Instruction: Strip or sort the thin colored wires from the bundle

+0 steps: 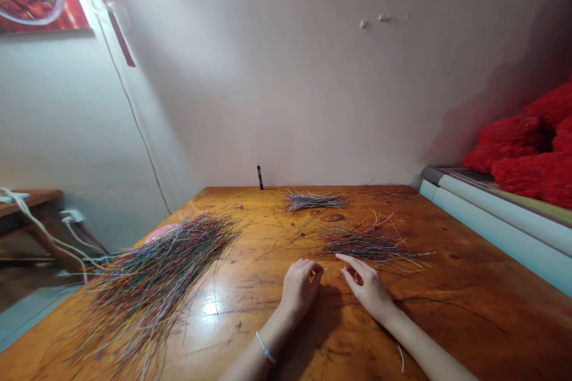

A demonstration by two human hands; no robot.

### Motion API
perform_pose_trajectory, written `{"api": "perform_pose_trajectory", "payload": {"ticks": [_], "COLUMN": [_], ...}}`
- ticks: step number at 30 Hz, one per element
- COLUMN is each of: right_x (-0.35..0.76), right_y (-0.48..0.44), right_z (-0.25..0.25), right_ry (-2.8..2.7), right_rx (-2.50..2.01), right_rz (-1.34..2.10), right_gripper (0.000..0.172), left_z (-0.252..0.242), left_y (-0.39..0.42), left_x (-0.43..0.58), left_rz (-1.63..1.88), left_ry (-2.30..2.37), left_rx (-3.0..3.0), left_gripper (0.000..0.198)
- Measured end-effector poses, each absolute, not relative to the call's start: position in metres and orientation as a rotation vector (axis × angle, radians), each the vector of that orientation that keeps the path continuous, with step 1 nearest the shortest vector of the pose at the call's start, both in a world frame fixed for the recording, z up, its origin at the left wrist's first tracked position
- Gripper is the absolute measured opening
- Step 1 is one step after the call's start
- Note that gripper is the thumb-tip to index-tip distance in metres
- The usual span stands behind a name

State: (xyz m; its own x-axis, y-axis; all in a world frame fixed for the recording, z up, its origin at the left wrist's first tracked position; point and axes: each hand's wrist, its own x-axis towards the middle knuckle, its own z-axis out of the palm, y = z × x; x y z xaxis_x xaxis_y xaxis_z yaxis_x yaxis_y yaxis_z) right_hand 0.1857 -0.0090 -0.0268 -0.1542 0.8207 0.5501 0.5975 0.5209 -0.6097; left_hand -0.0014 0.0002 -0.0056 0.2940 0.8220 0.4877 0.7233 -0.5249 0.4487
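Both hands rest on a glossy wooden table near its middle. My left hand is curled, fingertips pinched together, possibly on a thin strand too fine to make out. My right hand lies close beside it with its fingers stretched toward a loose pile of thin multicoloured strands. A much larger heap of the same strands spreads over the table's left side. A small tidy bundle of strands lies at the far edge. A bracelet is on my left wrist.
A small black upright object stands at the wall behind the table. A pink item peeks from under the large heap. Red fluffy material sits on a pale cabinet at right. Cables and a power strip at left.
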Motion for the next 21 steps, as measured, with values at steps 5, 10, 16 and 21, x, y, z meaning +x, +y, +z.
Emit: {"api": "perform_pose_trajectory", "payload": {"ticks": [5, 10, 16, 21], "right_x": [0.1855, 0.185, 0.1866, 0.19], "right_y": [-0.0098, -0.0108, -0.0104, -0.0094], "right_z": [-0.0237, -0.0237, -0.0237, -0.0248], "right_ry": [-1.9, -1.912, -1.892, -1.899], "right_rx": [-1.16, -1.166, -1.152, -1.14], "right_rz": [0.256, 0.25, 0.188, 0.109], "right_gripper": [0.034, 0.033, 0.027, 0.022], "left_z": [-0.0052, -0.0057, -0.0069, -0.0048], "left_y": [0.0007, 0.0031, 0.002, -0.0019], "left_x": [-0.0014, -0.0033, -0.0017, 0.001], "left_rz": [1.163, 1.252, 1.22, 1.207], "left_ry": [1.388, 1.339, 1.268, 1.225], "left_rx": [2.335, 2.248, 2.243, 2.245], "left_gripper": [0.01, 0.012, 0.011, 0.011]}}
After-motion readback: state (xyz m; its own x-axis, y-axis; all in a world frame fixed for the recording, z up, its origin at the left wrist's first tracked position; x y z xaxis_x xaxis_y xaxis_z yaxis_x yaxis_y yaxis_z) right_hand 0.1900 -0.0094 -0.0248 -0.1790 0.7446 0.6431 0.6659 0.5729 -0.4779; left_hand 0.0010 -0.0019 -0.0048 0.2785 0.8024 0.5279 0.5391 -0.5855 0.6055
